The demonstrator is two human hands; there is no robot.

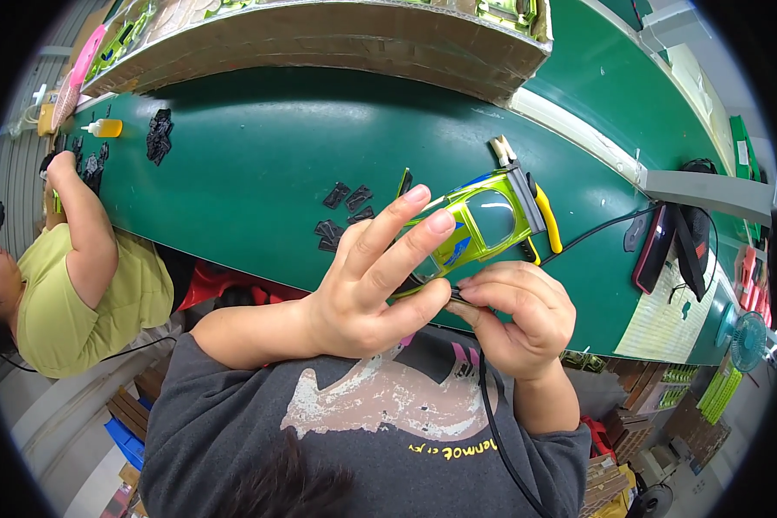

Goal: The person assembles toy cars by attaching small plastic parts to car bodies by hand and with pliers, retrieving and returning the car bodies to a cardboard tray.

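A shiny green toy car body (470, 226) with blue markings and clear windows is tilted in front of me, above the green table. My left hand (367, 285) grips its near left end, two fingers stretched over it and the thumb low at its side. My right hand (518, 311) pinches a small dark part (456, 295) at the car's lower edge, close to my left thumb; its shape is mostly hidden. Just behind the car lie yellow-handled pliers (546, 217), partly covered by it. Several small black plastic pieces (358, 198) lie left of the car.
A long cardboard box (337, 43) of green parts stands along the back. At left are a bottle of yellow liquid (105, 128), a black heap (159, 136) and a co-worker (86, 276). A phone (654, 250), black cable (596, 226) and paper sheet (665, 324) lie at right.
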